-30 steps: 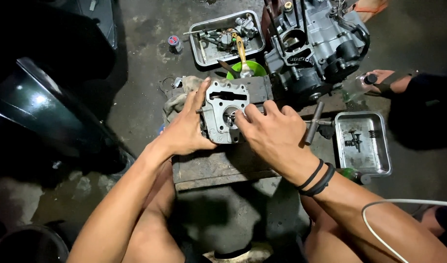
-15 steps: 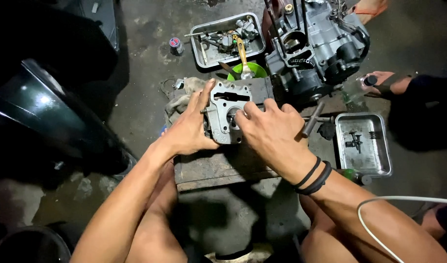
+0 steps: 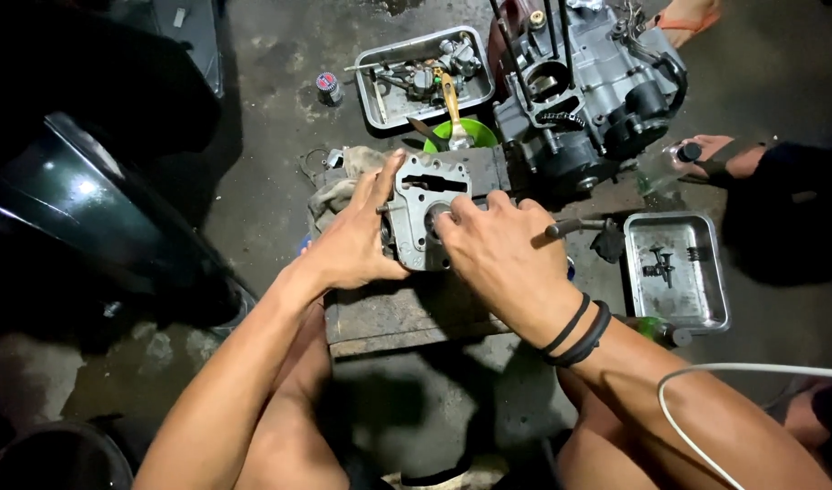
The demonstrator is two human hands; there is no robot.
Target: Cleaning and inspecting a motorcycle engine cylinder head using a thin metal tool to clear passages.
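Right hand (image 3: 498, 249) fingertips pressed into cylinder head (image 3: 425, 213) bore, left hand (image 3: 352, 240) grasping its side, upright on wooden block (image 3: 398, 313) beside engine crankcase (image 3: 584, 91); loose grip could tip it onto the concrete floor (image 3: 262, 136)

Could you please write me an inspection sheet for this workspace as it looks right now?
Surface: worn wooden block on a stained concrete floor.
Job's things: grey metal cylinder head standing on the block.
Clutter: metal tray of small parts; second metal tray with a few pieces; green bowl; rag; small round cap.
Hands: left hand grips the head's left side; right hand has fingertips at its face.
Cables: white cable crossing the right forearm.
Surroundings: engine block behind; dark glossy bodywork panel at left; another person's hand at right.
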